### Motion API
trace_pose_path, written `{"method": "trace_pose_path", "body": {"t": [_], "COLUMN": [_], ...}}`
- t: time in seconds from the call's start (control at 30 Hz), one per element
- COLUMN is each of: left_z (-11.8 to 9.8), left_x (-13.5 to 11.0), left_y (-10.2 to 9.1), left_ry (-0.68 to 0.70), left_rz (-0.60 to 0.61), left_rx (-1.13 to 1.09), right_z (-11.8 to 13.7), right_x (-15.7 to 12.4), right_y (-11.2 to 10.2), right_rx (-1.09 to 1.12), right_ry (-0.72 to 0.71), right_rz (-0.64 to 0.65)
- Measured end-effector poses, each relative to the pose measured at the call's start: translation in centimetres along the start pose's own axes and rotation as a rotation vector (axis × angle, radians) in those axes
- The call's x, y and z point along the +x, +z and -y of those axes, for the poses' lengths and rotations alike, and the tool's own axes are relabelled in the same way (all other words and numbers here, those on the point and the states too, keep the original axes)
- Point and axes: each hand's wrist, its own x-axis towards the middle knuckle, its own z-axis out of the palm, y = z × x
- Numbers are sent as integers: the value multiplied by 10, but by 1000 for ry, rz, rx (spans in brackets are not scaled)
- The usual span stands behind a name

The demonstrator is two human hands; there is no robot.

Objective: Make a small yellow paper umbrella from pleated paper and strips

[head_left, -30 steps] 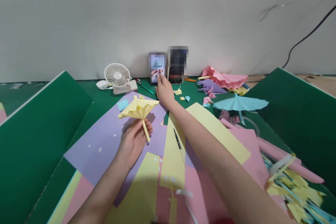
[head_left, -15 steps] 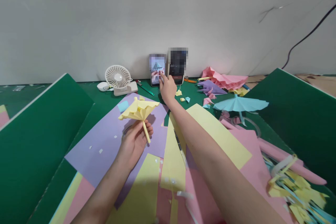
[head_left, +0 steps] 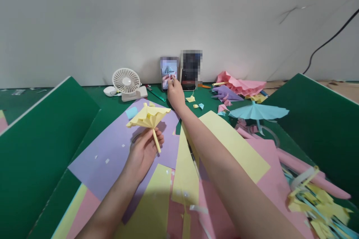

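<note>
My left hand (head_left: 144, 148) is closed round the thin stick of a yellow paper umbrella (head_left: 148, 116), holding it upright over a purple paper sheet (head_left: 112, 153). My right arm reaches far forward. At the back of the table my right hand (head_left: 175, 94) has a finger stretched out onto the screen of a phone (head_left: 168, 71) that leans against the wall. The other fingers are curled and hold nothing. A second phone (head_left: 189, 71) stands just to the right of the first.
A small white fan (head_left: 126, 82) stands left of the phones. A blue paper umbrella (head_left: 258, 112) and pink paper umbrellas (head_left: 241, 84) lie at the right. Yellow and pink sheets cover the green table; a pen (head_left: 193, 153) lies under my right forearm. Green boards (head_left: 36, 138) flank both sides.
My right hand has shifted slightly on the phone screen, first right, then back left. The left hand and the yellow umbrella have stayed in place.
</note>
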Motion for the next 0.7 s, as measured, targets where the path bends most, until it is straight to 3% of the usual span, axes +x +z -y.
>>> {"method": "trace_pose_path", "body": {"t": [0.33,0.7], "left_z": [0,0], "left_x": [0,-1], "left_y": [0,1], "left_ry": [-2,7], "left_rz": [13,20], "left_rx": [1,7], "right_z": [1,1], "right_x": [3,-3], "right_y": [8,2], "right_rx": [-16,-30], "right_ry": [-98,-152], "right_rz": [37,38]}}
